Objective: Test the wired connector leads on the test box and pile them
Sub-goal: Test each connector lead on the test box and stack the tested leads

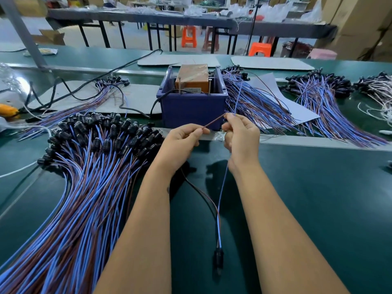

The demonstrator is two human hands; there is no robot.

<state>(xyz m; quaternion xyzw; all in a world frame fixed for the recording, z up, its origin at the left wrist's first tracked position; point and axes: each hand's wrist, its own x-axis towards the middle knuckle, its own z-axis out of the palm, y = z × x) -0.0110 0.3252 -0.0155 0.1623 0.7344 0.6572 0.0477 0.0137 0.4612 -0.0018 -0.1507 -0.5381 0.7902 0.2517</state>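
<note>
Our left hand (180,143) pinches the brown wire (214,122), our right hand (241,136) the blue wire (221,192); their black connector (218,257) dangles before the test box (192,107).

One connector lead (219,211) hangs in front of the blue test box (192,107): its brown wire and blue wire run up and apart, its black connector dangling low over the green mat. The box is an open blue bin holding an orange unit with two upright metal pins. A big fanned pile of leads (84,177) lies left, black connectors clustered at the far end; another pile (265,107) spreads right of the box.
</note>
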